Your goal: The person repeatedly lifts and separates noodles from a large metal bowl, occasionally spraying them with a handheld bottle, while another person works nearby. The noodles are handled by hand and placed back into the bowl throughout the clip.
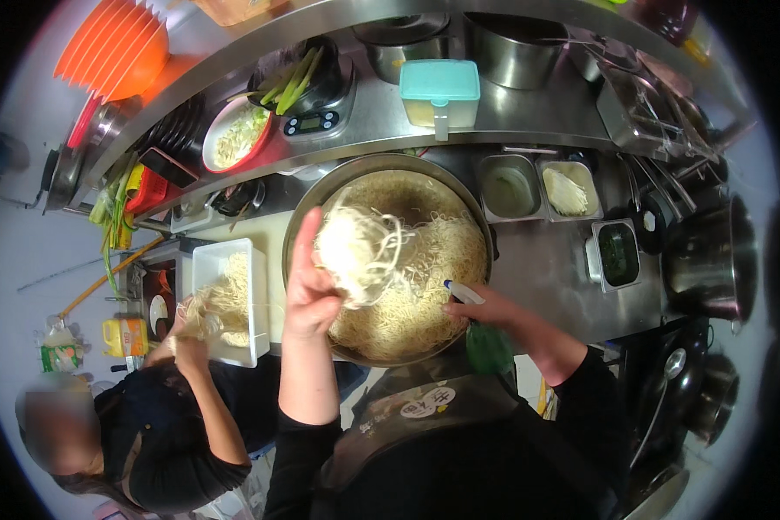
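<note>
My left hand is raised over a large round metal pan, gripping a bright clump of noodles. Loose strands hang off the clump's right side. Below it, a thick bed of thin pale noodles covers much of the pan; part of the bare bottom shows at the far side. At the pan's right edge my right hand is closed around a green spray bottle. The bottle's white and blue nozzle points left over the noodles.
Left of the pan, a co-worker's hands hold noodles over a white plastic tub. Metal containers sit on the steel counter to the right. A shelf behind carries a turquoise-lidded box and a digital scale.
</note>
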Demonstrator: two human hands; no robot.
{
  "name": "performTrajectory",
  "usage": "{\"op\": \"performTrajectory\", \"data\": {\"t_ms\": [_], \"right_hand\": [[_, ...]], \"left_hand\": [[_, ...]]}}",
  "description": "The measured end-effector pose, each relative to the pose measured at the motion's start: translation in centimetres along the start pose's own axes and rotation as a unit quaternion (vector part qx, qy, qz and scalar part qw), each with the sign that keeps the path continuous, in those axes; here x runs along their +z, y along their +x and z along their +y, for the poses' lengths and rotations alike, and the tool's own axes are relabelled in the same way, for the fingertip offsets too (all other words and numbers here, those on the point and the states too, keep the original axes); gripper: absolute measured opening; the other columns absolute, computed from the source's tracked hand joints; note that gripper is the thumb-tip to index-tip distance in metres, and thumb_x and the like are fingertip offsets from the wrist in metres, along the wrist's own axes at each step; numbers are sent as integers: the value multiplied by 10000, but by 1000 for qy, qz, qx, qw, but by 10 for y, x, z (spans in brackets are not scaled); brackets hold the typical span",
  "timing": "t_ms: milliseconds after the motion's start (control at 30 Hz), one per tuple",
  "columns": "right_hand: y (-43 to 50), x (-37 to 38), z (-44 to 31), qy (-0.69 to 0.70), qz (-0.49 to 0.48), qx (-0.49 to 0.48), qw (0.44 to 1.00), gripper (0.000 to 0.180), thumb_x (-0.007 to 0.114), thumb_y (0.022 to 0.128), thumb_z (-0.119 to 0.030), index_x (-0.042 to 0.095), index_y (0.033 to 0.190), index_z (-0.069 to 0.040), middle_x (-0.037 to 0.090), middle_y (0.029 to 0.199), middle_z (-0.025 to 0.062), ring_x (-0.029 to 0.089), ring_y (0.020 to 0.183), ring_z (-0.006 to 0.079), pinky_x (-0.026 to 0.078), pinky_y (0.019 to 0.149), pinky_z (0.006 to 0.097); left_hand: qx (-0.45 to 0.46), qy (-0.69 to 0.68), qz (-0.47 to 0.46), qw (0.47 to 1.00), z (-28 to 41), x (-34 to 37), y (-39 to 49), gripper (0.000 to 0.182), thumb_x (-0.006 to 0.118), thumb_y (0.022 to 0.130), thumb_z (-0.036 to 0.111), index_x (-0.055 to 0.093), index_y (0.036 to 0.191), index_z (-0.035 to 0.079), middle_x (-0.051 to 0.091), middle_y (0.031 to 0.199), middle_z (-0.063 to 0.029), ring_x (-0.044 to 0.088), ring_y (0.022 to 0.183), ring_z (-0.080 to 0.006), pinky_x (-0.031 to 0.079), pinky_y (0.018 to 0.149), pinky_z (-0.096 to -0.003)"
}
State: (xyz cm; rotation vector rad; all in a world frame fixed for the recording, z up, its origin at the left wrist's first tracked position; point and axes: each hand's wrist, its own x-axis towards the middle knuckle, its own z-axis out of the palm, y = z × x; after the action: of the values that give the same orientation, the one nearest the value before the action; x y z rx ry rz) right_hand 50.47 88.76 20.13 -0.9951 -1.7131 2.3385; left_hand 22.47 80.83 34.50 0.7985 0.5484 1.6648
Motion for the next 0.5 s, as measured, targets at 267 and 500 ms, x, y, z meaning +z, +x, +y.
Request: {"op": "performTrajectory", "data": {"t_ms": [267,500], "right_hand": [[2,-12,8,-44,-6,76,996,382,713,851,-421,624,903,-53,620,763,6,580,717,93,447,632,256],[11,-17,24,-26,13,2,1000,412,698,858,-445,619,830,-41,626,710,44,570,596,122,454,564,283]], "left_hand": [[-347,749,108,554,-29,-102,-18,569,695,824,116,482,1345,31,575,1274,-171,496,1229,-314,378,1072,-444],[-278,815,-59,506,-152,-70,-31,615,755,788,238,502,1349,240,361,1472,-199,340,1340,-363,349,1084,-464]]}}
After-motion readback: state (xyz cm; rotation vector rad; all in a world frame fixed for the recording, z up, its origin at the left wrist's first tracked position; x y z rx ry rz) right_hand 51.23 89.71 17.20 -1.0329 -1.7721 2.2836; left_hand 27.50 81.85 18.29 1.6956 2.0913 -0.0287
